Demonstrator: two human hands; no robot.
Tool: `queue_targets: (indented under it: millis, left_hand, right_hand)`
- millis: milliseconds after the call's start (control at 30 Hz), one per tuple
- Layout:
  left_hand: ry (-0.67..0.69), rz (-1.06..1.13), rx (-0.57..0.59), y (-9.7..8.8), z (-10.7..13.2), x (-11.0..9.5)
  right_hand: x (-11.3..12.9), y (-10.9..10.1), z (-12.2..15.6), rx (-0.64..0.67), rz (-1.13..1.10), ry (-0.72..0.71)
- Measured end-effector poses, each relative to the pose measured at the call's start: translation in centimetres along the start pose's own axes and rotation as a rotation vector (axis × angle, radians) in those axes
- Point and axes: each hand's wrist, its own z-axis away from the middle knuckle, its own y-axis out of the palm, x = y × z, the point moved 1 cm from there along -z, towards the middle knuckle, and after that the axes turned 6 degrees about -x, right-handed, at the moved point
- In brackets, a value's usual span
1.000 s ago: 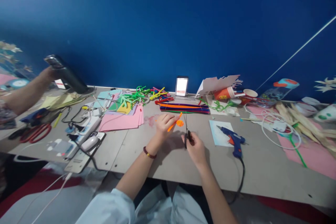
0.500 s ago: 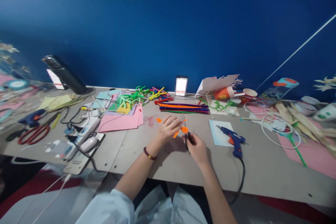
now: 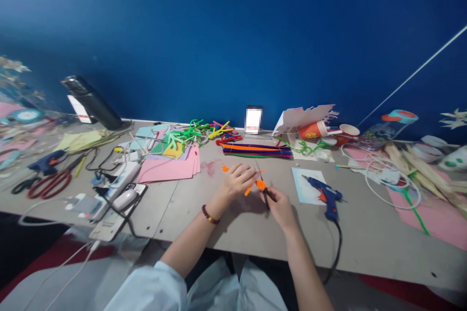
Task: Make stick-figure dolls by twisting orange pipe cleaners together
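Note:
My left hand [image 3: 240,181], palm down above the table, is closed around an orange craft piece [image 3: 260,185]. Its orange ends stick out on both sides of the fingers; the middle is hidden under them, and I cannot make out its exact kind. In my right hand [image 3: 280,208] is a pair of black-handled scissors [image 3: 267,199], blades pointing away from me. The blades lie right beside the orange piece; whether they touch it I cannot tell. Just beyond my hands lies a bundle of coloured pipe cleaners [image 3: 255,150].
A blue glue gun [image 3: 328,197] rests on a pale sheet at the right. Pink paper [image 3: 170,167], a power strip [image 3: 116,189] and red-handled scissors [image 3: 49,184] lie to the left. Paper cups [image 3: 313,129] and a phone [image 3: 253,120] are at the back.
The scissor handles in my right hand have turned and come closer together, and now show nearly edge-on. My left hand keeps hold of the orange piece. The view has shifted slightly.

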Motion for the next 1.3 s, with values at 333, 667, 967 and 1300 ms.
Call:
queue_targets:
  millis: [333, 667, 967, 1300]
  left_hand:
    - [0.041, -0.045, -0.046, -0.1, -0.1, -0.5]
    - [-0.215, 0.188, -0.343, 1.2, -0.7, 0.9]
    - [-0.578, 0.623, -0.271, 0.9, -1.4, 2.8]
    - [-0.652, 1.214, -0.046, -0.2, -1.5, 0.6]
  right_hand:
    - [-0.1, -0.1, 0.0, -0.029, -0.015, 0.054]
    - [-0.2, -0.1, -0.1, -0.124, 0.116, 0.041]
    - [-0.9, 0.0, -0.2, -0.308, 0.499, -0.050]
    - [-0.9, 0.0, -0.3, -0.355, 0.679, -0.029]
